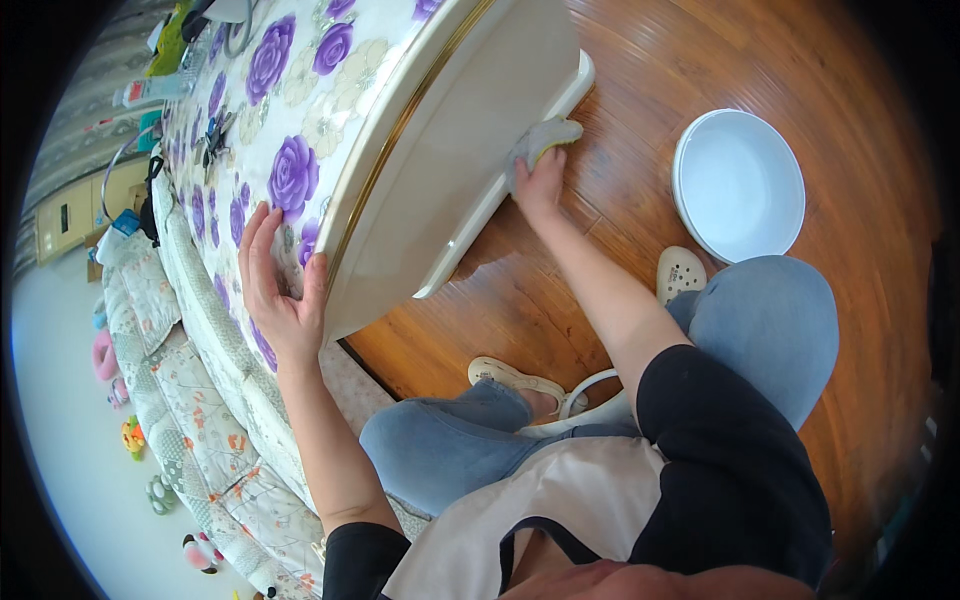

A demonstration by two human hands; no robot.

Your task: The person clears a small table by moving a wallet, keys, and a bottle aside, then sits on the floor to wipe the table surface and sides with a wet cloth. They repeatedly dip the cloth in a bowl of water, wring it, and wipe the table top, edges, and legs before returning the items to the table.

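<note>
Fingers apart, my left hand (281, 289) rests on the near corner of a white table (450, 157). A clear cover with purple roses (291, 176) spreads over its top, and gold trim runs along the edge. Down at the table's base, my right hand (541, 184) grips a grey cloth (536, 142) with yellow edging. The cloth lies against the white base moulding (480, 225), close to its far end; part of it is hidden by my fingers.
On the wooden floor (637, 67) stands a round white basin (739, 187), right of my right arm. My cream clogs (681, 274) are on the floor. A white curved handle (589, 386) shows between my legs. Keys (216, 139) lie on the tabletop; a quilted bed (202, 397) adjoins it.
</note>
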